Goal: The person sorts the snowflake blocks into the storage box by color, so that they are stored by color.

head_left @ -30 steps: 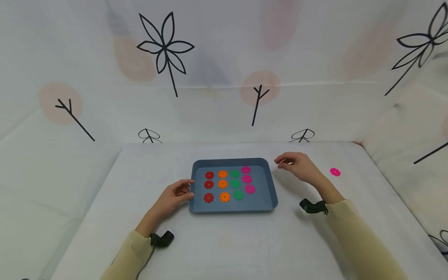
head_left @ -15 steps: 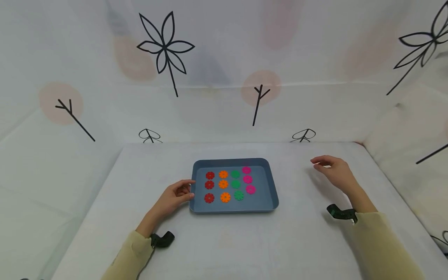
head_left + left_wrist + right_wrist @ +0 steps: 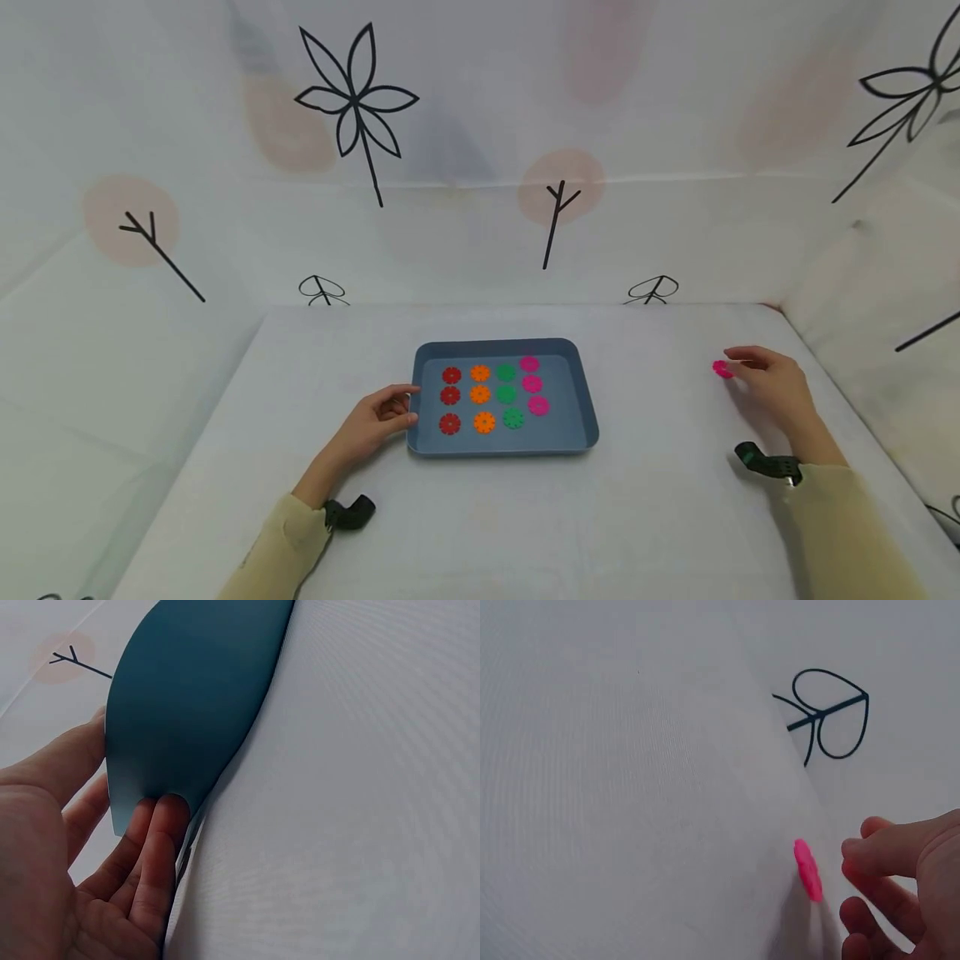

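In the head view my left hand (image 3: pixel 378 421) holds the left edge of a blue-grey tray (image 3: pixel 581 417). The left wrist view shows thumb and fingers at the tray's wall (image 3: pixel 195 690), some fingertips pressed to its outer side. Over on the right, my right hand (image 3: pixel 772 392) reaches down at a loose pink flower-shaped disc (image 3: pixel 722 369), its fingers loosely bent. A small gap shows between those fingertips and the pink disc (image 3: pixel 808 870) in the right wrist view. The tray bears columns of notched discs: red (image 3: pixel 451 396), orange (image 3: pixel 480 394), green (image 3: pixel 507 394) and pink (image 3: pixel 532 384).
A white cloth (image 3: pixel 525 525) covers the table. Behind it and at the sides hang pale curtains (image 3: pixel 465 242) printed with black flowers and twigs. Each wrist wears a dark camera strap, the right one (image 3: pixel 768 462) close over the cloth.
My right hand has moved right, from beside the tray's far right corner to the loose pink disc, which it now partly covers. My left hand and the tray stay in place.
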The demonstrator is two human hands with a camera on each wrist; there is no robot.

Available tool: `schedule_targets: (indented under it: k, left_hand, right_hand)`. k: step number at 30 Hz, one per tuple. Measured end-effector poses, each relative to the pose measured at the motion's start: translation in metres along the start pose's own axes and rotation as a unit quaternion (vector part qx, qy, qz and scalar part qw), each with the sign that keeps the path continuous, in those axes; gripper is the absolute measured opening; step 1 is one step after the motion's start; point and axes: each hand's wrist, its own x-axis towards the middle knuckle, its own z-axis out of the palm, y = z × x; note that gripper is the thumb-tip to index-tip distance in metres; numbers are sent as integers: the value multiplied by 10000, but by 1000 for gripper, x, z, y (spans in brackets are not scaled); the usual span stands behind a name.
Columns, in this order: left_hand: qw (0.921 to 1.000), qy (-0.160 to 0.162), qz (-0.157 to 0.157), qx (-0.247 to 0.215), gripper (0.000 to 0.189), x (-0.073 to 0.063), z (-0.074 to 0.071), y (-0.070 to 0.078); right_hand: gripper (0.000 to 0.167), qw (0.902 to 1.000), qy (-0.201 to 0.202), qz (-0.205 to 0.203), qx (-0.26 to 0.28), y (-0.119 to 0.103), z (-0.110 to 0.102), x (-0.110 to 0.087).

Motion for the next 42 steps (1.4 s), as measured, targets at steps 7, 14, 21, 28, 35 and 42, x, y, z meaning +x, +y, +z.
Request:
schedule_targets:
  k: [7, 14, 21, 28, 35, 42]
  left_hand:
    - [10000, -4, 18, -32, 48, 0, 0, -2]
    - [10000, 20, -26, -3, 47, -1, 0, -3]
    - [10000, 32, -78, -21, 47, -1, 1, -3]
    - [10000, 39, 35, 71, 48, -1, 0, -3]
    - [10000, 17, 92, 34, 46, 0, -1, -6]
    - [10000, -20, 92, -19, 46, 1, 0, -6]
  right_hand:
    - [50, 9997, -74, 231, 10, 17, 0, -2]
    - [43, 9999, -9, -118, -4, 22, 2, -2]
    - [44, 9999, -58, -124, 18, 21, 5, -3]
    - [57, 9999, -98, -60, 79, 15, 6, -3]
    - [45, 9999, -95, -113, -54, 10, 6, -2]
    - [44, 9997, -180, -53, -163, 7, 7, -1]
